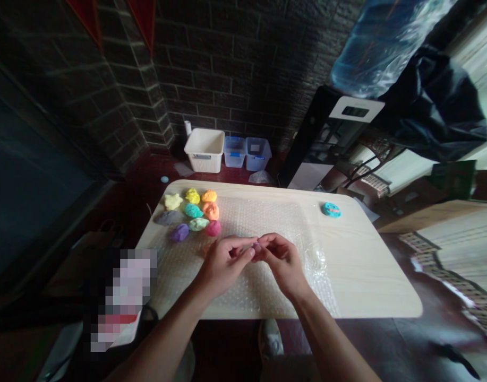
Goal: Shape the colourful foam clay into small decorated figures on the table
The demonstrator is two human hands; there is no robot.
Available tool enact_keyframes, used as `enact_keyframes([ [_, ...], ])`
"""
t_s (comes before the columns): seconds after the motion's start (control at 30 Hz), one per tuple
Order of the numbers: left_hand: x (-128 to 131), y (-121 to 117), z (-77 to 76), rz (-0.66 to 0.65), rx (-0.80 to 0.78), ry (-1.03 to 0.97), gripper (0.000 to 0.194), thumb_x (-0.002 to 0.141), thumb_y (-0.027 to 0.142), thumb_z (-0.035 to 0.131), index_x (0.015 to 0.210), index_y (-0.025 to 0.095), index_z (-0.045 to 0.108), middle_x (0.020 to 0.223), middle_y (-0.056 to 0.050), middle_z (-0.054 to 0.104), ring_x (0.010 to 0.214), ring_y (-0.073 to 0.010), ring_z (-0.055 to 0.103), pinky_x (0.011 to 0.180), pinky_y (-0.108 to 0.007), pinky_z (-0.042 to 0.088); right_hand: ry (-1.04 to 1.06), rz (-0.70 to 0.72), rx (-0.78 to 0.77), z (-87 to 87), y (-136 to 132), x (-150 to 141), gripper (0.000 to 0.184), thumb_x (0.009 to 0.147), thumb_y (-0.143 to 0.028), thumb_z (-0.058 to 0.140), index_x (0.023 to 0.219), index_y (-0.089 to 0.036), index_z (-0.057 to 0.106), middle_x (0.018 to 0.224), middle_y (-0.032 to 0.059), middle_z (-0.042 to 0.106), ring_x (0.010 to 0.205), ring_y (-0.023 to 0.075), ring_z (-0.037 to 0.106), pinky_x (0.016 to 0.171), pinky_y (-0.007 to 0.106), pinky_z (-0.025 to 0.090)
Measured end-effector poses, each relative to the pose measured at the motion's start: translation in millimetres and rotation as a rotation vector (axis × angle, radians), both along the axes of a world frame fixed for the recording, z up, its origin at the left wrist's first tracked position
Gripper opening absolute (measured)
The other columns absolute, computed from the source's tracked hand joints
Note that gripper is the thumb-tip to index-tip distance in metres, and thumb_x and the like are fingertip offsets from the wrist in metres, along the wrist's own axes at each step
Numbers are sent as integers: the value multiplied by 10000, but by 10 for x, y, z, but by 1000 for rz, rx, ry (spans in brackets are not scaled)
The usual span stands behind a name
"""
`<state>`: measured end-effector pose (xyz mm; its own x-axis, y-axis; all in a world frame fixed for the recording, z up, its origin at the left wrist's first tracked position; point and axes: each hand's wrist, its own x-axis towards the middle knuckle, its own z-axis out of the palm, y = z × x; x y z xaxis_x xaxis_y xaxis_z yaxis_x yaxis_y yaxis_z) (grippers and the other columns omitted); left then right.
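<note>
My left hand (pixel 226 258) and my right hand (pixel 278 254) meet over the middle of a light wooden table (pixel 370 265). Their fingertips pinch a small purple bit of clay (pixel 256 246) between them. Under the hands lies a sheet of bubble wrap (pixel 263 217). Several lumps of coloured clay lie in a cluster at the table's far left, among them a purple lump (pixel 180 232), a pink lump (pixel 213 228), an orange lump (pixel 211 210) and a yellow lump (pixel 193 196). A blue clay piece (pixel 331 209) with a red mark lies alone at the far right.
Behind the table, a white bin (pixel 205 150) and two clear boxes (pixel 246 153) stand on the floor against a dark brick wall. A black water dispenser (pixel 326 138) with a blue bottle stands at the right. A pixelated patch (pixel 121 297) sits at lower left.
</note>
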<state>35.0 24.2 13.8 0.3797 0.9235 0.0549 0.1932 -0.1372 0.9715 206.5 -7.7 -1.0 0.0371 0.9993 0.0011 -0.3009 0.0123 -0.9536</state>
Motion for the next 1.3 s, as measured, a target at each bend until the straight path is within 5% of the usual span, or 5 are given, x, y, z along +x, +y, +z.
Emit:
enact_keyframes([
  [0.13,-9,4,14,84,-23,-36,407,895,302,680,1284,186,705,701,48,487,641,-123,482,584,-240,366,-49,6,12,-34,7,-7,204,916,-331,784,1086,-218,792,812,15,727,747,142,640,741,289,518],
  [0.37,-31,32,-17,153,-26,15,279,899,306,649,1144,197,728,687,40,508,654,-144,521,605,-269,366,22,8,-43,-51,14,-13,178,923,-359,773,890,-184,772,693,11,713,584,126,654,562,245,501],
  [0.7,-15,40,-48,170,-30,20,249,893,293,639,1112,199,713,685,40,544,653,-150,541,613,-281,369,180,83,-82,7,5,-42,222,914,-368,781,1032,-180,788,829,53,794,761,166,758,745,283,608],
  [1.07,-28,59,-131,186,-4,49,233,894,292,640,1096,208,719,666,47,520,642,-147,536,599,-278,368,102,43,-92,-16,-6,-28,258,761,-292,922,785,-181,690,670,35,781,606,163,748,558,231,584],
  [1.3,-28,60,-136,172,-8,48,245,902,298,634,1115,207,712,696,34,558,669,-156,562,613,-277,394,144,82,-110,6,-11,-49,222,811,-327,886,929,-213,736,929,35,822,832,159,779,816,283,622],
])
